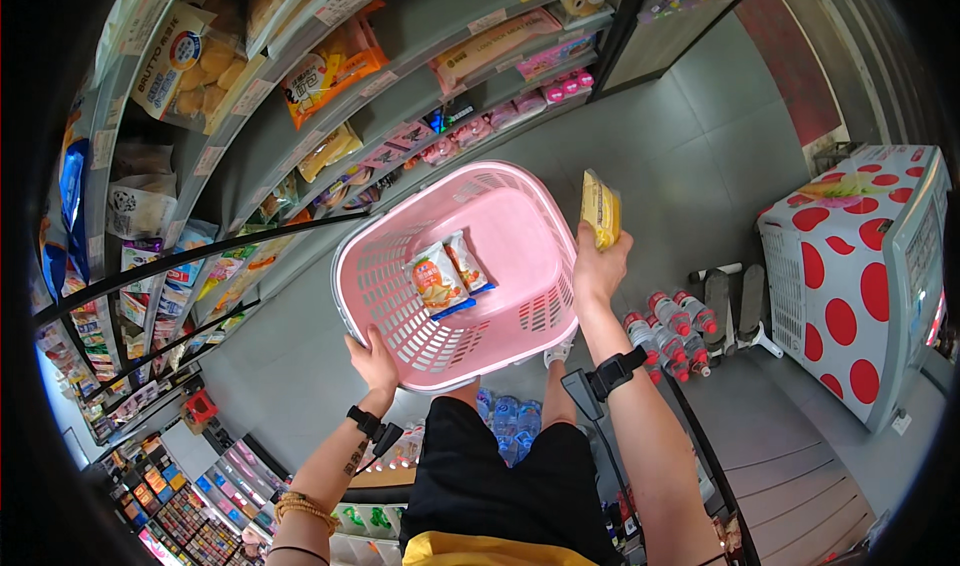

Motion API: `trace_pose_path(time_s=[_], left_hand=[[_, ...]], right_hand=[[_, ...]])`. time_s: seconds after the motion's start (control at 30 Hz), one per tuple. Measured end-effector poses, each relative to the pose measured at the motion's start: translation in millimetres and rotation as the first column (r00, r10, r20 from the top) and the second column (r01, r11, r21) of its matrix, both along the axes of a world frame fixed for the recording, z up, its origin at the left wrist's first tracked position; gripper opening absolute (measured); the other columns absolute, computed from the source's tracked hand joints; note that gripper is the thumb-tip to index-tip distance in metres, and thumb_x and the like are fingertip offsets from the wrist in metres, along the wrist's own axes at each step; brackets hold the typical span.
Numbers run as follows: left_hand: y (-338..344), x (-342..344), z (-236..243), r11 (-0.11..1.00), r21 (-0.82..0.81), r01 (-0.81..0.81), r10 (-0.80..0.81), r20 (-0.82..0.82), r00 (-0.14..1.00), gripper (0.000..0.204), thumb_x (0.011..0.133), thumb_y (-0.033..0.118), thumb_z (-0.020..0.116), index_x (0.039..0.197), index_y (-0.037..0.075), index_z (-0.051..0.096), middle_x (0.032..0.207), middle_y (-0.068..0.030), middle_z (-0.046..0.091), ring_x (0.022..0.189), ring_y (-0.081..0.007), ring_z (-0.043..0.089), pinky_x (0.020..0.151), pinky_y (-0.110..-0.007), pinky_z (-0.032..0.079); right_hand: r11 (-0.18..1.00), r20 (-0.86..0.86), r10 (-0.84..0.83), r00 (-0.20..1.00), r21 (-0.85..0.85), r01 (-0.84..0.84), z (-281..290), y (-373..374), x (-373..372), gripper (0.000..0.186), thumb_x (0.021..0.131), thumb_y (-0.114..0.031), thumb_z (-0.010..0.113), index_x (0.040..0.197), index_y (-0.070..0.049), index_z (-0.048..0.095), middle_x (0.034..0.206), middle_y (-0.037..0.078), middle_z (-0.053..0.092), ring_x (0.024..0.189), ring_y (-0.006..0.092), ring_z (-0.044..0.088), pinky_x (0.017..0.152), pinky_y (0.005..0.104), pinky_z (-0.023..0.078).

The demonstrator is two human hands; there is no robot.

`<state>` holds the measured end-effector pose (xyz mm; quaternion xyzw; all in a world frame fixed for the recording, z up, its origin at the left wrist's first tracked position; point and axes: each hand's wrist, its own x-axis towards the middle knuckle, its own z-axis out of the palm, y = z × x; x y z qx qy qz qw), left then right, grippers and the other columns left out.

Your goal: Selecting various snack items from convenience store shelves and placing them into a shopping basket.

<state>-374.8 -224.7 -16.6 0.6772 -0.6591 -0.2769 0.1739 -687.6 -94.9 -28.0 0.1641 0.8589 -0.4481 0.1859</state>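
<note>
A pink plastic shopping basket [500, 236] with slotted sides hangs in front of me, tilted so I look into it. My left hand [374, 362] grips its rim at the near left corner. Inside lie two small snack packets [437, 278], white and orange with blue ends, side by side against the slotted wall. My right hand [603, 266] is closed around a yellow wrapped snack packet [601, 209], held just outside the basket's right edge. Part of that packet is hidden by my fingers.
Shelves [400, 56] of packaged bread and snacks curve along the left and far side. A white chest freezer [845, 276] with red dots stands at right. Several bottles [670, 334] with red caps sit beside it. Shrink-wrapped blue bottles [512, 426] stand near my legs.
</note>
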Motion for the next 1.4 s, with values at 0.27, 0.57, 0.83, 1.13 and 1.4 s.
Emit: trace_pose_path(time_s=[0.27,0.57,0.83,1.13,1.4], left_hand=[[-1.2,0.4,2.6,1.000,-0.022,-0.002,0.003,0.030,1.000,0.031,0.089,0.024,0.052,0.096,-0.005,0.046,0.086,-0.0252,0.062,0.079,-0.0359,0.062,0.070,-0.042,0.046],[-1.1,1.8,-0.6,1.000,-0.023,-0.003,0.004,0.022,1.000,0.030,0.089,0.023,0.053,0.094,-0.005,0.046,0.084,-0.0252,0.062,0.077,-0.0374,0.062,0.068,-0.042,0.047],[-2.1,7.3,-3.7,1.000,-0.020,-0.001,0.001,0.022,1.000,0.029,0.088,0.022,0.053,0.097,-0.005,0.047,0.087,-0.0255,0.061,0.081,-0.0369,0.062,0.072,-0.042,0.046],[-0.9,2.3,-0.2,1.000,0.001,-0.010,0.010,0.036,0.999,0.031,0.088,0.024,0.053,0.097,-0.005,0.047,0.086,-0.0255,0.061,0.081,-0.0371,0.062,0.071,-0.042,0.046],[-1.4,8.6,-6.1,1.000,-0.012,-0.007,0.007,0.031,0.999,0.031,0.088,0.025,0.053,0.097,-0.005,0.047,0.085,-0.0268,0.061,0.080,-0.0397,0.062,0.070,-0.043,0.046]], right_hand=[[0.999,0.026,0.033,0.999,0.011,-0.033,10.6,-5.4,0.0,0.048,0.081,-0.031,0.061,0.110,0.003,0.044,0.099,0.027,0.059,0.095,0.0402,0.057,0.085,0.0431,0.041],[0.999,0.002,0.036,0.999,0.009,-0.036,9.3,-3.9,-0.7,0.057,0.076,-0.033,0.067,0.111,0.004,0.042,0.100,0.026,0.057,0.097,0.0388,0.056,0.086,0.0421,0.041],[0.999,-0.007,-0.032,0.999,-0.005,0.032,14.1,-7.8,0.4,0.065,0.069,-0.034,0.075,0.110,0.005,0.042,0.101,0.025,0.056,0.096,0.0366,0.056,0.087,0.0408,0.041],[0.998,-0.093,-0.028,0.995,-0.050,0.023,4.6,-1.6,1.9,0.054,0.073,-0.024,0.071,0.109,0.005,0.043,0.100,0.025,0.055,0.097,0.0371,0.055,0.087,0.0422,0.040],[1.000,-0.065,-0.008,0.998,-0.009,0.007,-2.0,-1.9,2.7,0.051,0.078,-0.025,0.065,0.113,0.005,0.043,0.104,0.026,0.055,0.099,0.0387,0.054,0.088,0.0426,0.040]])
